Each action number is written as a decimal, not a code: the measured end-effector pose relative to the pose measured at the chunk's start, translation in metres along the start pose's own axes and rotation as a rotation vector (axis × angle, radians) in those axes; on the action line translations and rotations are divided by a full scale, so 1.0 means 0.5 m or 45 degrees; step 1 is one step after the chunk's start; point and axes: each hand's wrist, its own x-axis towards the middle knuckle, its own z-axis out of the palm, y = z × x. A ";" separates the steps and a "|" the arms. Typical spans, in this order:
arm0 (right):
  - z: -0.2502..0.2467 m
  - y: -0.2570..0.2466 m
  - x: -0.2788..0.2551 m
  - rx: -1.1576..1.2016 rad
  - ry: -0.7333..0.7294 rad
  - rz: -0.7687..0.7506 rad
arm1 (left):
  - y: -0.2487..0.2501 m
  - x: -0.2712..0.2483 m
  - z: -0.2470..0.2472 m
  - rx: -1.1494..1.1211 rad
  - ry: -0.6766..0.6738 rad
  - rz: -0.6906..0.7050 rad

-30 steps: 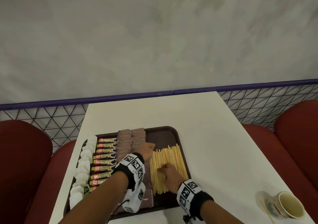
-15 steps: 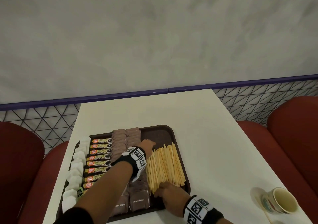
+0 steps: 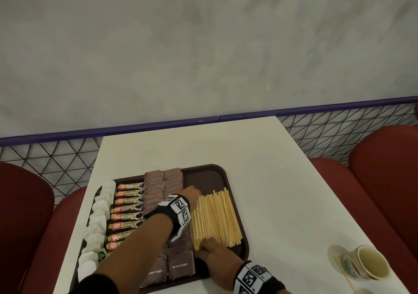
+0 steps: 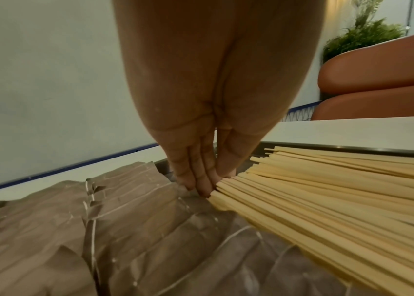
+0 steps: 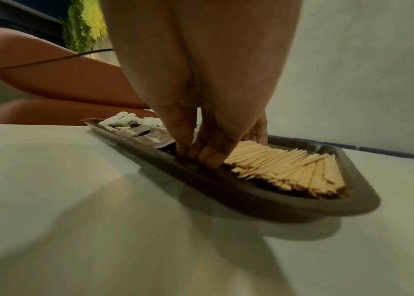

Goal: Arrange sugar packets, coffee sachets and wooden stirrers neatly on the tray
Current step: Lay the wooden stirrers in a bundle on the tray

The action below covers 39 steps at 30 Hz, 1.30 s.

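Note:
A dark brown tray (image 3: pixel 235 192) lies on the white table. From left to right it holds white sugar packets (image 3: pixel 97 221), coffee sachets (image 3: pixel 127 207), two rows of brown sugar packets (image 3: pixel 156 187) and a fanned bundle of wooden stirrers (image 3: pixel 214 219). My left hand (image 3: pixel 192 193) has straight fingers (image 4: pixel 204 184) pressed edge-on against the bundle's far left side, between the stirrers (image 4: pixel 327 200) and the brown packets (image 4: pixel 124 220). My right hand (image 3: pixel 212 250) sets its fingertips (image 5: pixel 208 158) on the tray floor against the stirrers' near ends (image 5: pixel 289 166). Neither hand holds anything.
A paper cup (image 3: pixel 366 263) stands at the table's front right, with a loose stirrer (image 3: pixel 349 282) beside it. Red seats (image 3: pixel 384 180) flank the table on both sides. Behind it run a purple rail (image 3: pixel 158 125) and a grey wall. Bare table lies beyond and to the right of the tray.
My right hand has slid from the top of the stirrers back to their near ends. The left hand stays at the bundle's far left side.

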 end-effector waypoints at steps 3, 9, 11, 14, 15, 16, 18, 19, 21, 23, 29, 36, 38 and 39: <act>0.003 0.006 -0.004 0.019 0.024 0.002 | -0.001 0.004 -0.005 -0.046 0.062 -0.017; -0.006 0.039 -0.040 0.013 -0.082 0.196 | 0.013 0.016 -0.004 -0.108 0.108 0.072; -0.006 0.051 -0.049 0.007 -0.061 0.222 | 0.025 0.021 0.000 -0.133 0.097 0.094; -0.009 0.066 -0.053 0.002 0.014 0.214 | 0.040 0.027 0.010 -0.147 0.065 0.114; -0.010 0.069 -0.053 -0.002 0.036 0.209 | 0.043 0.029 0.013 -0.141 0.057 0.108; -0.011 0.072 -0.053 -0.007 0.047 0.207 | 0.046 0.030 0.015 -0.135 0.054 0.101; -0.013 0.075 -0.056 -0.015 0.046 0.205 | 0.049 0.035 0.016 -0.151 0.065 0.096; -0.013 0.074 -0.057 -0.018 0.038 0.202 | 0.049 0.037 0.015 -0.164 0.075 0.095; -0.009 0.069 -0.058 -0.024 0.017 0.191 | 0.048 0.041 0.012 -0.185 0.100 0.078; -0.004 0.061 -0.055 -0.026 -0.001 0.170 | 0.047 0.045 0.013 -0.197 0.112 0.052; 0.000 0.059 -0.043 -0.006 0.071 0.143 | 0.044 0.051 0.022 -0.191 0.112 0.024; 0.007 0.049 -0.041 -0.061 0.027 0.051 | 0.048 0.059 0.023 -0.208 0.095 0.041; 0.004 0.051 -0.042 -0.036 0.041 0.059 | 0.048 0.060 0.021 -0.211 0.105 0.036; 0.002 0.053 -0.046 -0.029 0.050 0.064 | 0.048 0.061 0.019 -0.217 0.124 0.031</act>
